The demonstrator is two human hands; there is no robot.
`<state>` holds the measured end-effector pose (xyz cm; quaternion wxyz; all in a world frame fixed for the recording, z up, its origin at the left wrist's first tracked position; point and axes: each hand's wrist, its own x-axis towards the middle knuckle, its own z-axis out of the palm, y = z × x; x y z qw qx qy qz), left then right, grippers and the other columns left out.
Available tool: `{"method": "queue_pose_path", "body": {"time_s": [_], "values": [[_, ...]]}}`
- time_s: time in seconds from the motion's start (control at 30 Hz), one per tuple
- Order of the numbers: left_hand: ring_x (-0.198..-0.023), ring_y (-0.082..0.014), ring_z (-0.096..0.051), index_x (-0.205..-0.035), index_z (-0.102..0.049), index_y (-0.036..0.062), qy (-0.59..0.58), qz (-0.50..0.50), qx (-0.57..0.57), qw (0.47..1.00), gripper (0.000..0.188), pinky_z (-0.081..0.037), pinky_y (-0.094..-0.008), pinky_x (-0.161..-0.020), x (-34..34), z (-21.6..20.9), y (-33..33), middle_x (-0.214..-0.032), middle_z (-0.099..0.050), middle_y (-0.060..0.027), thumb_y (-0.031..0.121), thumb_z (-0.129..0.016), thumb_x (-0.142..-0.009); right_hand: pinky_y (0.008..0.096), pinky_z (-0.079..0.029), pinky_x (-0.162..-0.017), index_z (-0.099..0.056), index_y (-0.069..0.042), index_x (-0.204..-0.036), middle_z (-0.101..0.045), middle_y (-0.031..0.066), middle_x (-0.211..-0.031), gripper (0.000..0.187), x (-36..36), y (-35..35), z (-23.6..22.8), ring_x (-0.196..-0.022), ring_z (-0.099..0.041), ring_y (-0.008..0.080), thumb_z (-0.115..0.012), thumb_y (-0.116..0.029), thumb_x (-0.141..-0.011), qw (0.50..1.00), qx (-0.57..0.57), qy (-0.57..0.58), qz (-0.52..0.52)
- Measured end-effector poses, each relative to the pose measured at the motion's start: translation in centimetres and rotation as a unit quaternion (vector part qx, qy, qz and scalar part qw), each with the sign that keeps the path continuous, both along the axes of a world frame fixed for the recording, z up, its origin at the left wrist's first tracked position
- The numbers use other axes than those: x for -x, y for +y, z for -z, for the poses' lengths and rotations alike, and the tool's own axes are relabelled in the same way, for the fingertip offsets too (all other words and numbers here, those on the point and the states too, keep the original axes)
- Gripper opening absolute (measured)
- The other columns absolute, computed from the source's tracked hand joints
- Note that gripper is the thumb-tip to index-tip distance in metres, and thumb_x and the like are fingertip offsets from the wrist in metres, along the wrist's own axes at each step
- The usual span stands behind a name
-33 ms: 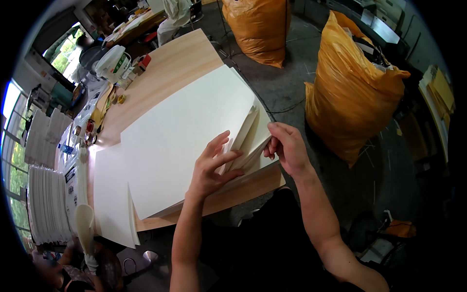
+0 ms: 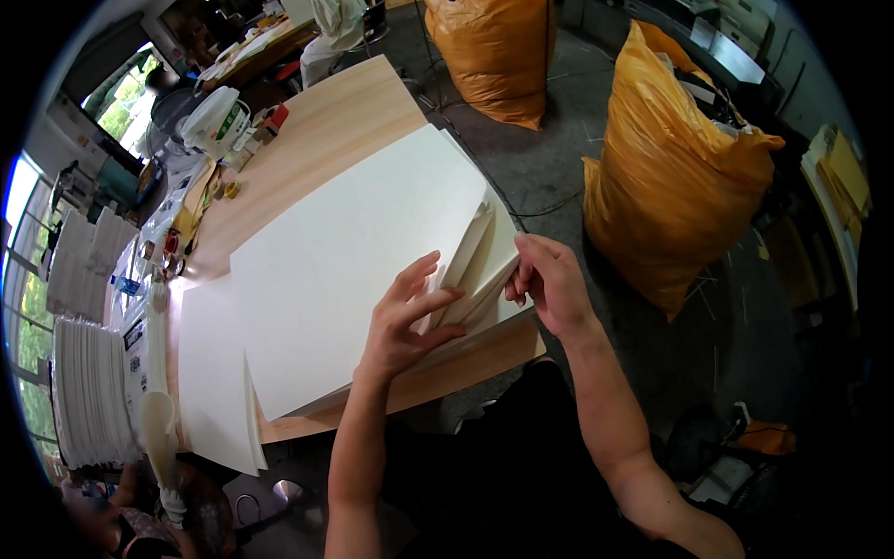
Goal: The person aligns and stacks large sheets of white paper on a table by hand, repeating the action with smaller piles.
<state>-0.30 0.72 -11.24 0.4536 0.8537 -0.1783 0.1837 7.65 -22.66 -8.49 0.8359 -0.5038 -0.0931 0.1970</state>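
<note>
A stack of large white sheets (image 2: 345, 242) lies on the wooden table in front of me. At its near right corner several sheets are bent up and fanned apart, with gaps between their edges. My left hand (image 2: 407, 321) rests against these raised edges, its fingers spread. My right hand (image 2: 549, 284) is closed at the corner, thumb and forefinger pinching the sheet edges; its other fingers curl in below. How many sheets lie in the pinch is hidden.
More white sheets (image 2: 212, 363) overhang the table's (image 2: 326, 107) near left edge. A white bucket (image 2: 216, 121) and tape rolls (image 2: 226, 189) stand farther back. Orange sacks (image 2: 675, 177) are on the floor to the right. At lower left, a person's gloved hand (image 2: 173, 505) is beside a pale curved object (image 2: 158, 419).
My hands and the stack look almost unchanged; my right fingertips have shifted very slightly. At lower left, the pale curved object near the other person has moved a little to the left.
</note>
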Motion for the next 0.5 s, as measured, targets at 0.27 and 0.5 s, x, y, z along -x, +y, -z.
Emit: {"method": "queue_pose_path", "body": {"time_s": [0.27, 0.5], "values": [[-0.135, -0.0442, -0.057, -0.120, -0.078, 0.0186, -0.004, -0.024, 0.051, 0.998, 0.037, -0.053, -0.0515, -0.109, 0.5, -0.1, -0.8, -0.162, -0.039, -0.0228, -0.002, -0.069, -0.089, 0.0268, -0.041, -0.051, -0.052, -0.009, -0.069, -0.053, 0.0001, -0.062, 0.043, 0.7, 1.2, 0.5, -0.055, -0.054, 0.0110, -0.064, -0.033, -0.103, 0.921, 0.306, -0.212, 0.111], [-0.133, -0.0413, -0.059, -0.117, -0.078, 0.0226, -0.010, -0.017, -0.056, 0.998, 0.048, -0.056, -0.0523, -0.106, 0.5, -1.2, -1.0, -0.161, -0.042, -0.0184, 0.013, -0.091, -0.072, 0.0290, -0.044, -0.055, -0.056, -0.008, -0.070, -0.058, 0.0024, -0.062, 0.038, 0.0, 0.7, -0.3, -0.057, -0.061, 0.0152, -0.060, -0.023, -0.105, 1.000, -0.021, 0.010, -0.002]]}}
